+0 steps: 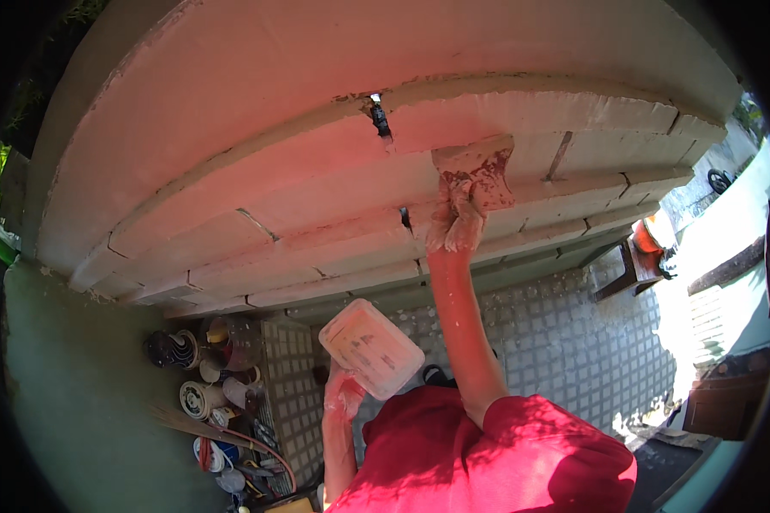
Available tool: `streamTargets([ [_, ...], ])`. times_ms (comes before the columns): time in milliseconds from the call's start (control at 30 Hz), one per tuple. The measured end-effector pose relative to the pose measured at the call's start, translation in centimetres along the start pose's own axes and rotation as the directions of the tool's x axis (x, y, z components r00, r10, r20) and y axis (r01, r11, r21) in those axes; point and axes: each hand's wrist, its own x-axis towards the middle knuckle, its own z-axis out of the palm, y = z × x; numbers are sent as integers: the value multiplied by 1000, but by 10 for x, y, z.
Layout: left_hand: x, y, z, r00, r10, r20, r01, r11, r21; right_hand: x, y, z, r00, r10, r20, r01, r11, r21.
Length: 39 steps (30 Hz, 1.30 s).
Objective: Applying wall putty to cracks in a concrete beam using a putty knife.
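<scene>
My right hand reaches up to the wall, its fingers smeared with pale paste. It is closed on a wide, flat putty knife, whose blade has reddish-brown patches and lies against the stepped block wall; its handle is hidden by my fingers. Lower and to the left, my left hand, also smeared, grips a rectangular plastic tub by its near left side. Pale residue coats the tub, which is tilted. Dark slots and narrow gaps show between the wall's blocks.
Buckets, a broom and a hose crowd the floor at lower left. A wooden bench with an orange container stands at right. Patterned tiles cover the floor. A green wall rises at left.
</scene>
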Motion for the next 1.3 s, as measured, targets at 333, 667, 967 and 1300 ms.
streamTargets([
  [333, 7, -3, -7, 999, -30, -21, 30, 1000, -1, -29, 0, -51, 906, 358, 227, -370, 929, 12],
  [667, 2, -2, -5, 998, -43, -45, 43, 999, 4, 37, -17, -45, 810, -407, 422, 582, 638, -504],
  [967, -9, -5, -14, 999, -21, -33, 20, 1000, -21, -4, 29, -28, 537, -371, 757, 843, 271, -465],
  [1300, -13, -5, -23, 1000, -13, -26, 13, 1000, -15, 39, -28, -22, 534, -556, 636, 818, 151, -555],
])
